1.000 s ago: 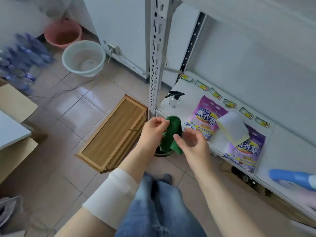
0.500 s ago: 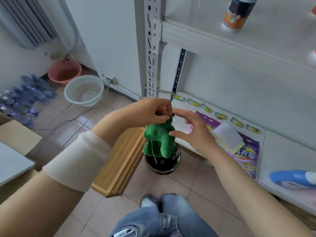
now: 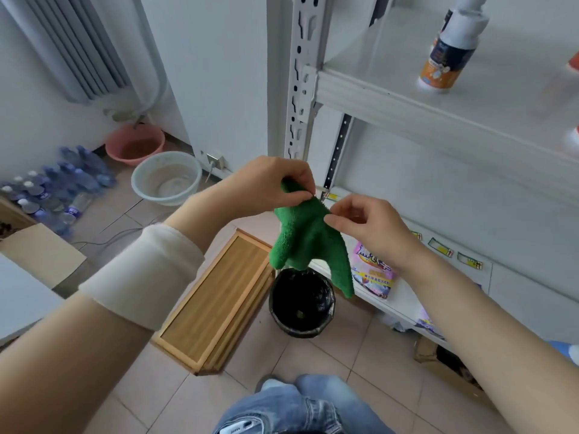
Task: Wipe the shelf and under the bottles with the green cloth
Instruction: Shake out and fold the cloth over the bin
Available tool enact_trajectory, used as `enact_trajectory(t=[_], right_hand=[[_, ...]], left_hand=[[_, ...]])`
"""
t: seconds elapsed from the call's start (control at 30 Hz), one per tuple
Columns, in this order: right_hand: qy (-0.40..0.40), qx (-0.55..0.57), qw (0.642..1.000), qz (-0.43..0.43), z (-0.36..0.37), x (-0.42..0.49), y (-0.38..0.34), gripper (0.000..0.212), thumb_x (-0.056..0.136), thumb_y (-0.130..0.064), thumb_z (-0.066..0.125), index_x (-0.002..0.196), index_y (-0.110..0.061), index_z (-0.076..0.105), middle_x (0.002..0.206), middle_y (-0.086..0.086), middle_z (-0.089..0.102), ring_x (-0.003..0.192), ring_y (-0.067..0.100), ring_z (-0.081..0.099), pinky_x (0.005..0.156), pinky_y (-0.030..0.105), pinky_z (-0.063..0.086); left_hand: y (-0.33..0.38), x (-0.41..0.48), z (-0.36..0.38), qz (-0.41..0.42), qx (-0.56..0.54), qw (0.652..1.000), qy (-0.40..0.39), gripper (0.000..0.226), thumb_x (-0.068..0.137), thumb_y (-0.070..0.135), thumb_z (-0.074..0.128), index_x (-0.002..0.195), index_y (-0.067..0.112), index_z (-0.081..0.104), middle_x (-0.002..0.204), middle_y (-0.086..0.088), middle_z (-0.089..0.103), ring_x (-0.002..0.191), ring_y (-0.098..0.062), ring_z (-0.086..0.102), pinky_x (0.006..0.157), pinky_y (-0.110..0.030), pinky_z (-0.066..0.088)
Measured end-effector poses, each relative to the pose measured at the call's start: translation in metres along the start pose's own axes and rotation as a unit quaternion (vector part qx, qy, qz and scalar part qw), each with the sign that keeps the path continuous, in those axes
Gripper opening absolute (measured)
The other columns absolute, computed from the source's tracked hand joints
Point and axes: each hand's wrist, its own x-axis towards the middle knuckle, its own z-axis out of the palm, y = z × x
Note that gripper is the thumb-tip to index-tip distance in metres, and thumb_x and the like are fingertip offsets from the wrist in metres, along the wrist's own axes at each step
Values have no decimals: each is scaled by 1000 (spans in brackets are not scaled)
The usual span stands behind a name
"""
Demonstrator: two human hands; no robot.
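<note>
Beside the white shelf [image 3: 407,111], above the open black bin [image 3: 300,332], I watch the green cloth [image 3: 308,242] hang, with left hand [image 3: 269,186] and right hand [image 3: 366,227] each pinching its top edge. A loose pinch, I judge, could drop it into the bin.

Green cloth [image 3: 308,236] hangs crumpled, pinched above bin

**Cloth over the bin, shelves to the right**

The green terry cloth [image 3: 308,242] hangs between the left hand [image 3: 269,183] and right hand [image 3: 369,230], above the round black-lined bin [image 3: 302,305] on the floor. A flat wooden tray [image 3: 216,299] lies left of the bin. To the right, the white metal lower shelf [image 3: 529,292] carries a purple detergent pouch [image 3: 372,270]. The white upper shelf [image 3: 407,98] bears a white orange-labelled bottle [image 3: 451,54]. At far left, a pale plastic basin [image 3: 166,178] sits before a pink basin [image 3: 134,144].
</note>
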Motion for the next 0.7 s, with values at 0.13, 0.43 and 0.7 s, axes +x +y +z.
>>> enact_trajectory(t=[0.13,0.43,0.7], right_hand=[[9,-7,998,54,-1,5,-2,15,79,-16,70,71,-25,61,73,-6,63,69,5,57,61,0,42],[65,123,969,204,3,-10,18,14,83,-12,65,72,-18,60,71,0,59,62,11,56,60,18,47],[96,174,949,245,2,-22,23,17,87,-11,59,73,-19,54,70,-3,54,59,13,55,63,23,47]], left_hand=[[-19,-18,60,-177,-105,964,168,32,88,30,56,117,16,52,118,1,56,102,-8,51,90,-24,40],[2,-59,175,-437,-561,703,-7,42,94,39,42,125,14,53,130,-7,54,115,-22,52,103,-35,37],[-12,-48,166,-393,-654,640,98,17,91,28,53,94,12,54,99,-7,64,83,-16,64,75,-24,53]])
